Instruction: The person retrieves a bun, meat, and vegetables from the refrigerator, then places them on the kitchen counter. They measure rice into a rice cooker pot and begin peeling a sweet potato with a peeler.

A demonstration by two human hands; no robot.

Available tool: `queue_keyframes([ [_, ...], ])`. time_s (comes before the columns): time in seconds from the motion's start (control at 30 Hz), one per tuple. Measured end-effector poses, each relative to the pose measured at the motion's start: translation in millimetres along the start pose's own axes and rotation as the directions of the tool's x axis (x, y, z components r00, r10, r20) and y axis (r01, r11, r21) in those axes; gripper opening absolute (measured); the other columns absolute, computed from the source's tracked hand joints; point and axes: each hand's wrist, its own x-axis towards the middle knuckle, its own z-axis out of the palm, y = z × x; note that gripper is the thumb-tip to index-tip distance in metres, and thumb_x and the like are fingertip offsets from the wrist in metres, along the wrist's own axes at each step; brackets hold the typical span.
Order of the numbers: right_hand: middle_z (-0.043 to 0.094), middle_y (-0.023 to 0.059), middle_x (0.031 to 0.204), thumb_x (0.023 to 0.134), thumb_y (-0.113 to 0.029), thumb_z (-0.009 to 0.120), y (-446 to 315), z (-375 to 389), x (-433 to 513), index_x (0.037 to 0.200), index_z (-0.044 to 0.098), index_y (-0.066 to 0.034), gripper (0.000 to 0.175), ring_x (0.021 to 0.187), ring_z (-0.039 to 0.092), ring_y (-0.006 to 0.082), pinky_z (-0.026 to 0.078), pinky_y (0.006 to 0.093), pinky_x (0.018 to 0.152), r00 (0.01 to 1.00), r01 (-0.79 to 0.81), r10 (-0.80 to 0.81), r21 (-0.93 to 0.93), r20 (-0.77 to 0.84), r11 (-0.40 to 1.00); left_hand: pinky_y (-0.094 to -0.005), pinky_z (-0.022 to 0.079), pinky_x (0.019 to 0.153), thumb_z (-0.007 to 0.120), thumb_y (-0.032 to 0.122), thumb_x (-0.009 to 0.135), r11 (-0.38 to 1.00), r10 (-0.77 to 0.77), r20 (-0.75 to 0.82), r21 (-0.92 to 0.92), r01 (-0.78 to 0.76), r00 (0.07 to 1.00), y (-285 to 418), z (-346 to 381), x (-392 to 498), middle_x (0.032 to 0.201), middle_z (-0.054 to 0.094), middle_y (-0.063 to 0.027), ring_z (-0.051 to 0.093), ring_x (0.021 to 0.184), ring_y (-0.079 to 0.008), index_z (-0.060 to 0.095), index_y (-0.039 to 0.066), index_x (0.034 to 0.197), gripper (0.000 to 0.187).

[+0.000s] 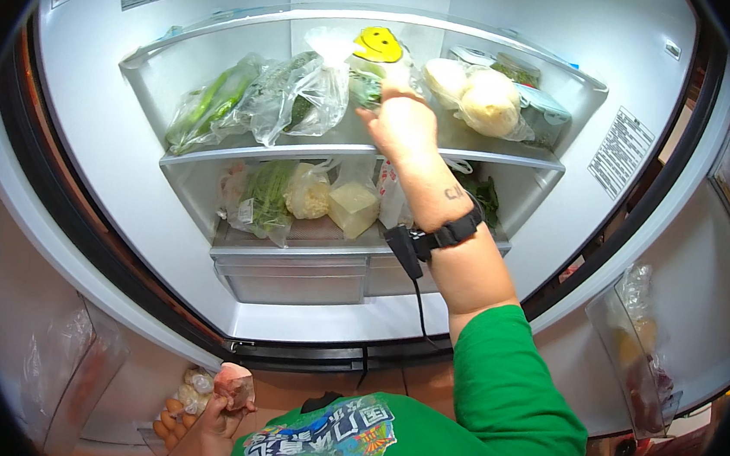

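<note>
My right hand (pixel 407 119) reaches over the upper glass shelf (pixel 319 150) of an open refrigerator. It is at a clear plastic bag with a yellow smiley face (pixel 379 44) and something green inside. Its fingertips are partly hidden, so a grip on the bag cannot be made out. Low in the view, my left hand (pixel 222 419) holds a piece of raw meat (pixel 234 386), seemingly wrapped in clear film. Left of the right hand lie a knotted clear bag (pixel 315 93) of dark green vegetables and a bag of green peppers (pixel 216 101). Bagged pale round vegetables (pixel 490 102) sit to its right.
Lidded containers (pixel 544 110) stand at the upper shelf's right end. The lower shelf bears bagged green stalks (pixel 268 197), cauliflower (pixel 308 192) and a pale block (pixel 354 206). Drawers (pixel 299 277) sit below. Open doors flank me; eggs (pixel 173 416) fill the left door's bin.
</note>
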Motion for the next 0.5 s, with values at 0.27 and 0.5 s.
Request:
queue_keyframes([
  [0.27, 0.063, 0.0225, 0.117, 0.077, -0.020, 0.076, -5, -5, -46, 0.112, 0.063, 0.0007, 0.043, 0.110, 0.059, 0.0369, 0.047, 0.0429, 0.097, 0.839, 0.385, -0.245, 0.213, -0.486, 0.898, -0.0451, 0.060, 0.080, 0.066, 0.025, 0.079, 1.000, -0.014, -0.002, 0.018, 0.014, 1.000, 7, 8, 11, 0.095, 0.067, -0.0146, 0.069, 0.081, -0.0303, 0.057, 0.004, 0.119, 0.045],
  [0.5, 0.061, 0.0169, 0.121, 0.075, -0.015, 0.070, 51, -32, -60, 0.110, 0.065, -0.0059, 0.036, 0.119, 0.053, 0.0346, 0.038, 0.0471, 0.104, 0.705, 0.307, -0.298, -0.101, -0.644, 0.946, -0.0464, 0.058, 0.081, 0.074, 0.032, 0.078, 0.998, 0.049, 0.092, -0.039, -0.045, 0.995, 11, 7, -4, 0.082, 0.062, -0.0056, 0.067, 0.086, -0.0293, 0.060, 0.009, 0.102, 0.036],
])
